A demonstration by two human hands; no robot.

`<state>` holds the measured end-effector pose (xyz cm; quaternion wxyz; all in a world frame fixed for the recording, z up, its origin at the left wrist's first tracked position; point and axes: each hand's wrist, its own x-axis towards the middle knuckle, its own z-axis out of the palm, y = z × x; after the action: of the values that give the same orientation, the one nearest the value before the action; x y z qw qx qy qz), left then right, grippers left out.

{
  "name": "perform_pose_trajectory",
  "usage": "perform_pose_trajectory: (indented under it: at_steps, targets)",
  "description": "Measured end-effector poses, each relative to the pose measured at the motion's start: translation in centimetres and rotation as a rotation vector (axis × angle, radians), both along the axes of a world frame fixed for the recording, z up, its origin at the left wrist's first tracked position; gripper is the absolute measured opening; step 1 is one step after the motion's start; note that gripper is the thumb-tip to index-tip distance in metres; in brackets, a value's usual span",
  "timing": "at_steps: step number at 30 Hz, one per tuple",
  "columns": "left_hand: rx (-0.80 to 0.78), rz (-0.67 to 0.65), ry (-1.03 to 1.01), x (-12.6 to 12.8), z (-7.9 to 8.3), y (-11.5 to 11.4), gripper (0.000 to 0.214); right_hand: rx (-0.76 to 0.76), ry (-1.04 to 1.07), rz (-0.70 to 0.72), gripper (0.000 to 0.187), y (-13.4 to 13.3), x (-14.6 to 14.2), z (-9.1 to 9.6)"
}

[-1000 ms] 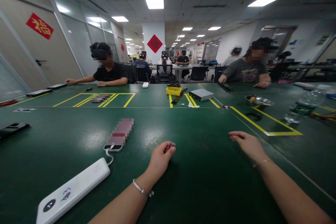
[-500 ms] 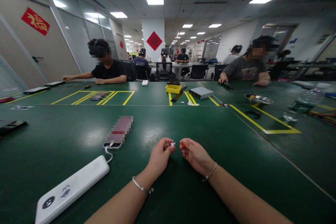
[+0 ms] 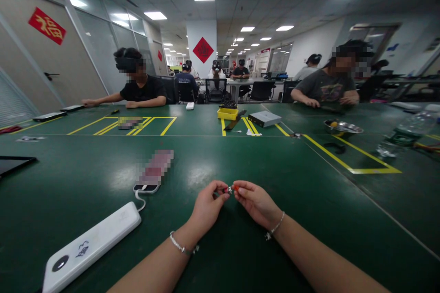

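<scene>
My left hand is closed in a pinch on a small silver and red piece, too small to tell its kind. Opposite it, my right hand pinches a small orange piece between thumb and fingers. The two pieces almost meet, and I cannot tell whether they touch. Both hands are just above the green table. Left of them lies a white power bank, joined by a short white cable to a phone.
Yellow tape marks areas on the table. Farther back are a yellow tray, a grey box, a metal dish and a plastic bottle. One person sits at the far left, another at the far right.
My fingertips have come closer together, narrowing the gap between the silver and red piece and the orange piece. The person at the right has moved their hands; the view has shifted slightly.
</scene>
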<state>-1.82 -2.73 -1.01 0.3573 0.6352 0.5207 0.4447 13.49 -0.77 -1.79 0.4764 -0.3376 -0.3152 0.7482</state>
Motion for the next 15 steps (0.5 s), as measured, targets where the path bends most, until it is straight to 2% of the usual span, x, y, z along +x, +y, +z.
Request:
perform_pose_trajectory:
  at_steps: [7, 15]
  targets:
    - [-0.023, 0.010, 0.013, 0.1, 0.2, -0.2, 0.009, 0.070, -0.077, 0.017, 0.023, -0.4, -0.5, 0.3]
    - [-0.057, -0.003, -0.037, 0.5, 0.0, -0.2, 0.007, 0.177, -0.253, -0.095, 0.026, -0.7, -1.5, -0.2]
